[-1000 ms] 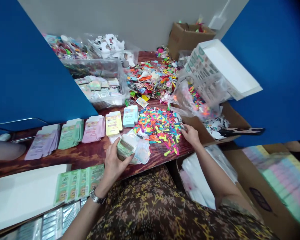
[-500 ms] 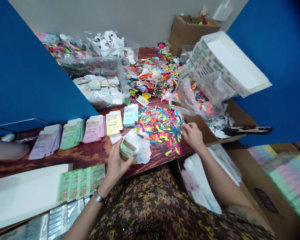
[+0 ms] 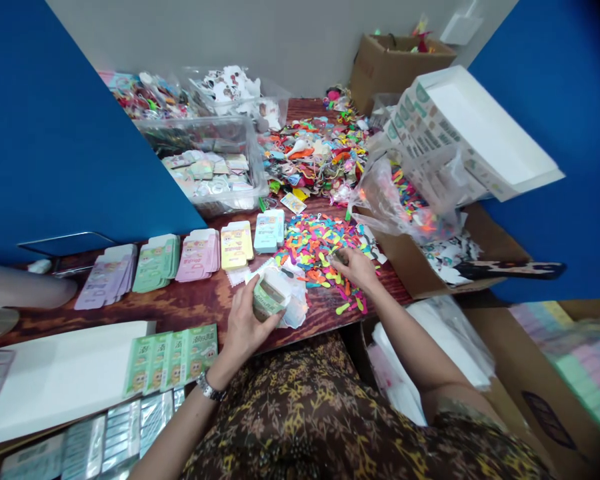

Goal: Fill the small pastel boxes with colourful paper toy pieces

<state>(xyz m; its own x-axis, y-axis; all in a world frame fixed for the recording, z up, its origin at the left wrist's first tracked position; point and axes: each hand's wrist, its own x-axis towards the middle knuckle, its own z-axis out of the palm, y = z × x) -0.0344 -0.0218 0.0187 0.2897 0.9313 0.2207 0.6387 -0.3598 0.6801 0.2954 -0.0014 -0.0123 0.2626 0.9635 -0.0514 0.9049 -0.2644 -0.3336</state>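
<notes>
My left hand [image 3: 247, 320] holds a small green box [image 3: 269, 300] tilted, its open end facing up and right, over some clear and white wrappers [image 3: 295, 307] by the table's front edge. Fingers pinched, my right hand [image 3: 354, 269] is over the right part of a pile of small colourful pieces [image 3: 315, 243]. A small dark item [image 3: 341, 257] shows at its fingertips; what it is cannot be made out. Behind the left hand stand stacks of flat boxes: yellow [image 3: 237, 245], blue [image 3: 269, 231], pink [image 3: 198, 255], green [image 3: 156, 263] and purple [image 3: 107, 277].
Clear bins [image 3: 257, 190] of packets stand at the back left, beside a heap of mixed trinkets [image 3: 315, 157]. On the right are an open carton [image 3: 405, 263], a plastic bag [image 3: 380, 193] and a tilted white box [image 3: 505, 133]. Several green boxes [image 3: 200, 350] lie on a white tray [image 3: 70, 373].
My right hand has moved left from the pile's right edge to over the pieces, and a dark item now shows at its fingertips. The whole view has shifted slightly.
</notes>
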